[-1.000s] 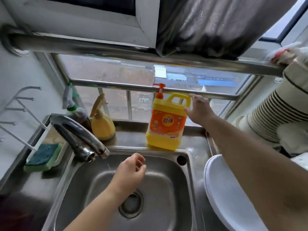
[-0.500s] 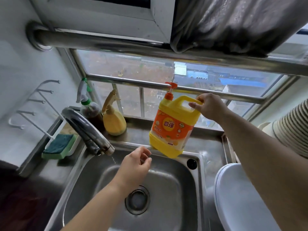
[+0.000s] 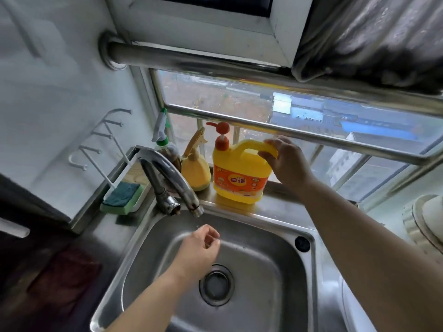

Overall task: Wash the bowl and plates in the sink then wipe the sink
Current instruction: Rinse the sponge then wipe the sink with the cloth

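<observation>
Sink station, washing not yet begun
Right hand (image 3: 286, 161) fingers clamped on soap jug (image 3: 241, 172) handle; left hand (image 3: 200, 248) fingers loosely curled, holding nothing, over bare sink (image 3: 275, 271); dishes unwashed.

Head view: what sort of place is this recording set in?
Most likely a home kitchen sink area by a high window: a steel sink with faucet, a yellow dish soap jug, and a scrubbing sponge in a tray.

The only legible print is on the yellow bottle (image 3: 239, 174): its orange label carries two large red Chinese characters on a yellow oval, apparently "奇强", while the smaller print around them on the same label is too blurred to read.
</observation>
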Demonstrator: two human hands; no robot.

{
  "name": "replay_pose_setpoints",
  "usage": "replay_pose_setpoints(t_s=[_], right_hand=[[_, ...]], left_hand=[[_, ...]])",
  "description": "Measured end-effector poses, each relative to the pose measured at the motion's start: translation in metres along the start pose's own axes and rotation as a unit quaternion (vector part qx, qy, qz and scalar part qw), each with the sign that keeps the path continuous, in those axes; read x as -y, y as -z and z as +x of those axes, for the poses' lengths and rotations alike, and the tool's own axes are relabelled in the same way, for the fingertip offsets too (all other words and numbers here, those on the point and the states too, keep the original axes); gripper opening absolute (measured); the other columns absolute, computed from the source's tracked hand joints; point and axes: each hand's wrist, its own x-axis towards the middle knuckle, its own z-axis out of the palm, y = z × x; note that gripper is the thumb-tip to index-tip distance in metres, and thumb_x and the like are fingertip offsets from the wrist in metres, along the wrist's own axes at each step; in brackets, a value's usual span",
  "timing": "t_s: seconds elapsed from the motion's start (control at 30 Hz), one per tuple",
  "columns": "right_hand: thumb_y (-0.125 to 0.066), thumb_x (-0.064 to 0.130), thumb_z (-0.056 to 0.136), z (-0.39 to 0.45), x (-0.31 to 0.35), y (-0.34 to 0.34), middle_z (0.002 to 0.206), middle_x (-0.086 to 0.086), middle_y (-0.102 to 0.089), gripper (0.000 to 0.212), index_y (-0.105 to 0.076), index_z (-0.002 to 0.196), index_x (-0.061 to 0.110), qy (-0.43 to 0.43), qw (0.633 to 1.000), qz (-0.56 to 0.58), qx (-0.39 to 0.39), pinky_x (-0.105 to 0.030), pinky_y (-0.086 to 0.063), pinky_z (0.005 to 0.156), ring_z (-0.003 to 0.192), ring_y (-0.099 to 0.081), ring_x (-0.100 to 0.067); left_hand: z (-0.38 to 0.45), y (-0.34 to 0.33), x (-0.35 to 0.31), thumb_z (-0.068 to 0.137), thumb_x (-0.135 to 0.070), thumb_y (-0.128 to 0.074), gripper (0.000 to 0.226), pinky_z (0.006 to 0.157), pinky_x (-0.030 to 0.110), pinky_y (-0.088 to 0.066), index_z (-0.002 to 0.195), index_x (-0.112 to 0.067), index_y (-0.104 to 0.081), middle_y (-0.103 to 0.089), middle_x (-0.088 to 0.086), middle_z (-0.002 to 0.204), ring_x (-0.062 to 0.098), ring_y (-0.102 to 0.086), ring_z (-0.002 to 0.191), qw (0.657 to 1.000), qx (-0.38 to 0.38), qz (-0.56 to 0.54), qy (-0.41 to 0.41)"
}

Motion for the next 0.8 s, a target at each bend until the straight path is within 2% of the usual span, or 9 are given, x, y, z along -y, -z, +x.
replay_pose_setpoints(t_s=[0.23, 0.43, 0.53, 0.6, 0.67, 0.73, 0.8], right_hand=[[-0.056, 0.022, 0.095, 0.001, 0.004, -0.007, 0.133, -0.014, -0.052, 0.042, -0.050, 0.134, 0.010, -0.019, 0.999, 0.026, 0.007, -0.034, -0.043, 0.096, 0.115, -0.053, -0.030], [-0.063, 0.026, 0.091, -0.014, 0.004, -0.015, 0.141, -0.016, -0.039, 0.068, -0.028, 0.148, 0.015, -0.052, 0.999, 0.010, -0.005, -0.040, -0.045, 0.096, 0.120, -0.048, -0.032], [-0.070, 0.017, 0.084, -0.036, 0.011, -0.023, 0.124, -0.022, -0.048, 0.055, -0.046, 0.132, 0.003, -0.060, 0.991, 0.008, -0.122, -0.045, -0.049, 0.092, 0.108, -0.053, -0.035], [-0.069, 0.011, 0.084, -0.065, 0.023, -0.033, 0.106, -0.014, -0.055, 0.036, -0.053, 0.115, 0.001, -0.061, 0.984, 0.057, -0.157, -0.031, -0.051, 0.082, 0.095, -0.058, -0.027], [-0.066, 0.011, 0.087, -0.100, 0.041, -0.048, 0.094, -0.002, -0.058, 0.023, -0.053, 0.105, 0.010, -0.118, 0.978, 0.149, -0.083, -0.020, -0.050, 0.072, 0.082, -0.060, -0.016], [-0.066, 0.019, 0.087, -0.135, 0.053, -0.073, 0.091, 0.002, -0.061, 0.020, -0.056, 0.104, 0.016, -0.229, 0.951, 0.199, 0.067, -0.019, -0.050, 0.073, 0.083, -0.061, -0.013], [-0.068, 0.024, 0.085, -0.164, 0.061, -0.103, 0.092, 0.005, -0.063, 0.024, -0.061, 0.107, 0.016, -0.315, 0.915, 0.182, 0.173, -0.020, -0.049, 0.077, 0.085, -0.061, -0.011]], left_hand=[[-0.006, 0.008, 0.011, 0.090, -0.015, -0.058, 0.013, 0.063, 0.020, -0.045, 0.081, -0.023, -0.056, -0.059, -0.006, 0.070, 0.011, -0.057, 0.066, 1.000, -0.012, 0.012, 0.007], [-0.010, 0.022, 0.024, 0.091, -0.014, -0.057, 0.007, 0.059, 0.014, -0.042, 0.086, -0.019, -0.058, -0.060, -0.005, 0.074, 0.013, -0.059, 0.071, 0.999, -0.022, 0.021, 0.014], [-0.010, 0.027, 0.034, 0.091, -0.013, -0.057, 0.012, 0.058, 0.017, -0.043, 0.082, -0.022, -0.057, -0.060, -0.005, 0.075, 0.014, -0.060, 0.072, 0.999, -0.021, 0.015, 0.027], [-0.010, 0.031, 0.043, 0.091, -0.014, -0.057, 0.012, 0.062, 0.020, -0.045, 0.082, -0.023, -0.057, -0.061, -0.003, 0.076, 0.017, -0.062, 0.075, 0.999, -0.017, 0.016, 0.035], [-0.010, 0.035, 0.055, 0.090, -0.015, -0.057, 0.011, 0.065, 0.022, -0.046, 0.084, -0.023, -0.057, -0.062, -0.002, 0.079, 0.018, -0.062, 0.078, 0.999, -0.008, 0.026, 0.042], [-0.013, 0.041, 0.067, 0.091, -0.015, -0.057, 0.008, 0.063, 0.021, -0.045, 0.086, -0.022, -0.058, -0.063, -0.001, 0.080, 0.016, -0.061, 0.076, 0.998, 0.001, 0.038, 0.050], [-0.017, 0.050, 0.080, 0.091, -0.015, -0.057, 0.008, 0.060, 0.020, -0.044, 0.085, -0.021, -0.058, -0.064, -0.001, 0.080, 0.014, -0.059, 0.072, 0.997, 0.005, 0.040, 0.060]])
